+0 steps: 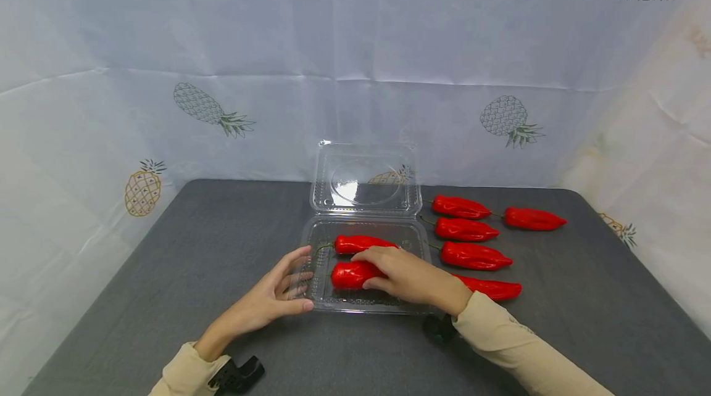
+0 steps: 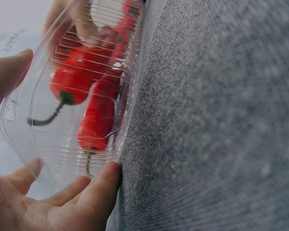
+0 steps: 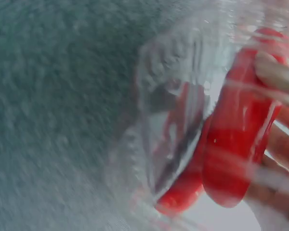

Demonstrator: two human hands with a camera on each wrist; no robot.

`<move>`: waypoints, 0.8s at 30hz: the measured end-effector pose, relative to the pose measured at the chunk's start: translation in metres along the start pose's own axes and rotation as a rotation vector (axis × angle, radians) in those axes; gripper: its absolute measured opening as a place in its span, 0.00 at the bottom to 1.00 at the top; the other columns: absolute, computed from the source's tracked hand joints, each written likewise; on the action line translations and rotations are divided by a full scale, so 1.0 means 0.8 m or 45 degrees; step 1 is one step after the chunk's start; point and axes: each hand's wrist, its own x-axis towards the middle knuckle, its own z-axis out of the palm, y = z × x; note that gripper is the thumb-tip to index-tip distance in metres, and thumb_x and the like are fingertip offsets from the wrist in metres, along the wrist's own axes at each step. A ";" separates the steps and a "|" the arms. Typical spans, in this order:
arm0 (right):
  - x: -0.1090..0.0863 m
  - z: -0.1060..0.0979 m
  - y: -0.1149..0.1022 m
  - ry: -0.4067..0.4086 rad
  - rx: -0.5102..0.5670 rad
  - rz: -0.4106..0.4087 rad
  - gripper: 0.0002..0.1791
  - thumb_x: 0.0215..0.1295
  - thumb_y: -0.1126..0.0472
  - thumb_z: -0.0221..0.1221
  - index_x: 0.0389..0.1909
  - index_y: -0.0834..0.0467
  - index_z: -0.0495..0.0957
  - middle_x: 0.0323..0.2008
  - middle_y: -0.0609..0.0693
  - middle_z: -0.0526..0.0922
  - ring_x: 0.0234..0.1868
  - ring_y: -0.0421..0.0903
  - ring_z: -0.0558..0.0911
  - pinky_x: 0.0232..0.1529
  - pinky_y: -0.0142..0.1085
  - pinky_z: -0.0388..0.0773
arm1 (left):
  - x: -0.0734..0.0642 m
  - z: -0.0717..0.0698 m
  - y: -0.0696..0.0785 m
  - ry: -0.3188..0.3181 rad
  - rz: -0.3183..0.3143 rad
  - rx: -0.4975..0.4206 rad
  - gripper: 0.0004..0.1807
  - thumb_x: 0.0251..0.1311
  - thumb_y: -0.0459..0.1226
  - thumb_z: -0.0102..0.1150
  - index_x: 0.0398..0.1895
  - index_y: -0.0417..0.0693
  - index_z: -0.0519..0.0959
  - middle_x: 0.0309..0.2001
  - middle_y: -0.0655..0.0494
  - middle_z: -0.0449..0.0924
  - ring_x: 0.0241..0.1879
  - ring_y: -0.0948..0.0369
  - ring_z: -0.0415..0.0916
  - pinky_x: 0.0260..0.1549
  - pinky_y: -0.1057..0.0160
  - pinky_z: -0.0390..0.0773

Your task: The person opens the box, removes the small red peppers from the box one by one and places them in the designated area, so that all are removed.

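A clear plastic clamshell container (image 1: pixel 366 308) sits on the table with its lid (image 1: pixel 363 177) raised at the back. Inside it, toward the rear, lies one long red pepper (image 1: pixel 361 243) with its green stem pointing left. My right hand (image 1: pixel 408 276) grips a second red pepper (image 1: pixel 350 275) from above, within the front part of the base. In the right wrist view, thumb and fingers hold this red pepper (image 3: pixel 236 130) along its sides. My left hand (image 1: pixel 274 297) is at the container's left end, fingers spread, fingertips (image 2: pixel 111 173) right at the clear wall.
Several more red peppers lie right of the container: a column of them, including one pepper (image 1: pixel 476 256) beside its edge, and a single pepper (image 1: pixel 534 219) farther right. The grey table (image 1: pixel 222 229) ends at a white pineapple-print cloth (image 1: pixel 355 44) behind.
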 end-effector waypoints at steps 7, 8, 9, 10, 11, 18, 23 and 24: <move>-0.007 -0.013 -0.002 0.051 -0.005 0.006 0.29 0.63 0.58 0.67 0.64 0.58 0.73 0.57 0.52 0.82 0.54 0.47 0.82 0.56 0.42 0.82 | 0.000 0.000 0.000 0.000 -0.001 -0.001 0.50 0.62 0.32 0.64 0.79 0.51 0.43 0.78 0.38 0.42 0.73 0.35 0.55 0.68 0.44 0.68; -0.007 -0.014 -0.001 0.057 -0.003 0.007 0.29 0.63 0.58 0.67 0.64 0.58 0.73 0.57 0.52 0.82 0.53 0.47 0.82 0.55 0.42 0.83 | -0.001 0.000 0.000 0.000 -0.001 -0.002 0.50 0.62 0.32 0.64 0.79 0.51 0.43 0.78 0.38 0.42 0.73 0.36 0.55 0.68 0.44 0.68; -0.008 -0.015 -0.001 0.063 -0.004 0.005 0.29 0.62 0.59 0.67 0.64 0.58 0.73 0.56 0.52 0.82 0.52 0.47 0.82 0.54 0.41 0.83 | -0.001 0.000 0.000 -0.002 0.000 -0.003 0.50 0.62 0.32 0.64 0.79 0.51 0.43 0.78 0.38 0.42 0.73 0.36 0.55 0.68 0.44 0.68; -0.009 -0.016 0.000 0.066 -0.004 0.002 0.28 0.63 0.59 0.67 0.64 0.58 0.73 0.56 0.52 0.82 0.52 0.47 0.82 0.54 0.41 0.83 | -0.001 0.000 0.000 -0.002 -0.001 -0.002 0.50 0.62 0.33 0.64 0.80 0.51 0.43 0.78 0.38 0.42 0.73 0.36 0.55 0.68 0.45 0.68; -0.010 -0.017 0.000 0.071 -0.006 0.000 0.28 0.63 0.59 0.67 0.64 0.58 0.73 0.55 0.52 0.83 0.51 0.47 0.82 0.53 0.41 0.84 | -0.001 -0.001 0.000 -0.002 0.000 -0.001 0.50 0.62 0.33 0.65 0.80 0.51 0.43 0.78 0.38 0.42 0.73 0.36 0.55 0.68 0.45 0.68; -0.016 -0.026 0.003 0.100 -0.007 0.007 0.28 0.62 0.59 0.67 0.63 0.57 0.74 0.54 0.51 0.83 0.51 0.47 0.82 0.53 0.41 0.84 | -0.001 -0.001 0.000 -0.006 0.008 -0.004 0.50 0.62 0.33 0.64 0.80 0.51 0.43 0.78 0.38 0.43 0.73 0.35 0.55 0.68 0.45 0.68; -0.020 -0.033 0.006 0.140 -0.026 0.000 0.28 0.61 0.60 0.68 0.63 0.57 0.74 0.54 0.52 0.83 0.53 0.49 0.82 0.54 0.44 0.83 | -0.001 0.000 0.001 -0.003 -0.001 -0.001 0.50 0.62 0.32 0.64 0.80 0.51 0.42 0.78 0.38 0.43 0.73 0.35 0.54 0.68 0.44 0.67; -0.021 -0.034 0.006 0.150 -0.030 -0.001 0.28 0.61 0.60 0.68 0.63 0.57 0.74 0.54 0.52 0.83 0.52 0.49 0.82 0.54 0.45 0.83 | -0.001 0.000 0.001 -0.003 -0.001 0.003 0.50 0.62 0.32 0.64 0.80 0.50 0.42 0.78 0.37 0.43 0.73 0.35 0.54 0.68 0.44 0.68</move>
